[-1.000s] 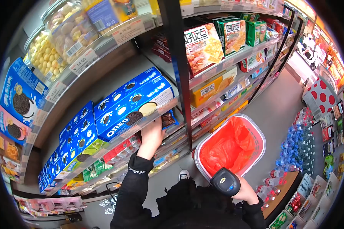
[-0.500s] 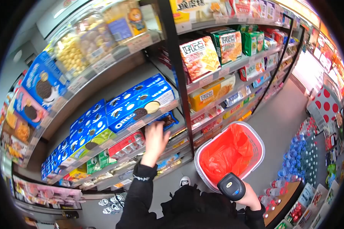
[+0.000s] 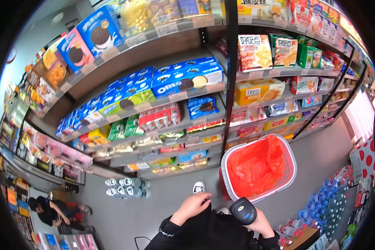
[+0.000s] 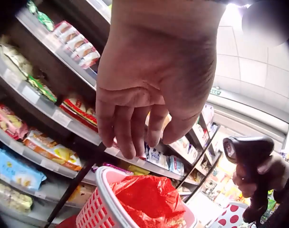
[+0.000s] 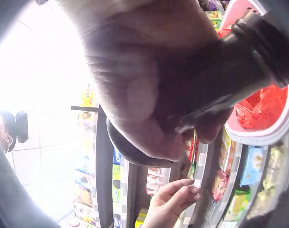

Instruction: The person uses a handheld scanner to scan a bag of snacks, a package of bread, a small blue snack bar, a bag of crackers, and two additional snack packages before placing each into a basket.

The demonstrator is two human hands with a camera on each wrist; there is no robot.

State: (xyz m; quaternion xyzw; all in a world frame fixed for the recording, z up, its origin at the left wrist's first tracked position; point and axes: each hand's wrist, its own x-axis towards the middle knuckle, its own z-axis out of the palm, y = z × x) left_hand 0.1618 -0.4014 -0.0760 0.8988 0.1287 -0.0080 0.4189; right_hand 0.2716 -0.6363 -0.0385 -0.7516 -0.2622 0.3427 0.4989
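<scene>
My right hand (image 3: pixel 259 223) grips a black handheld barcode scanner (image 3: pixel 242 211) by its handle; the scanner's head overlaps the near rim of the basket in the head view. In the right wrist view the fingers wrap round the dark handle (image 5: pixel 211 78). Holding nothing, my left hand (image 3: pixel 192 207) hangs in front of my body with loosely bent fingers. Its palm and dangling fingers (image 4: pixel 130 133) fill the upper middle of the left wrist view. Beyond both hands stands a basket (image 3: pixel 225 166) lined with a red plastic bag (image 3: pixel 258 166).
Shelves hold blue Oreo boxes (image 3: pixel 187 81), a blue snack packet (image 3: pixel 203 106) and boxed biscuits (image 3: pixel 255 52). Bottled water packs (image 3: pixel 127 187) stand on the floor at left, more bottles (image 3: pixel 325 200) at right. A person (image 3: pixel 50 212) sits at the far left.
My left hand has left the shelf under the Oreo boxes and drawn back to my body, holding nothing. The head view has turned left. My right hand still grips the scanner.
</scene>
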